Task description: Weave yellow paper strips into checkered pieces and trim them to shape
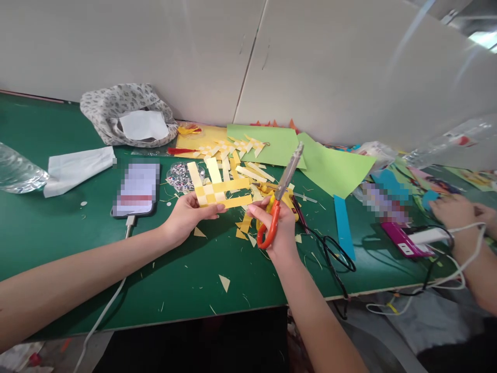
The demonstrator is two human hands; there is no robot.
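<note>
My left hand (185, 216) is closed on a woven piece of yellow paper strips (209, 195), thumb in front. Its pale and darker strips cross in a checkered patch, with loose ends sticking up and to the right. In my right hand (284, 232) is a pair of scissors (275, 215) with orange handles, blades pointing up and away. The right thumb and fingertips are at the right end of the lowest strip; whether they pinch it I cannot tell. Behind that hand lies a yellow tool (289, 202), probably a glue gun, partly hidden.
Paper scraps (224, 283) litter the green table (186, 290). A phone (136, 189) with a white cable lies left, a cloth bag (128, 111) behind. Green paper (334, 160), a blue strip (344, 228) and a magenta power strip (404, 239) lie right, near another person's hands (454, 215).
</note>
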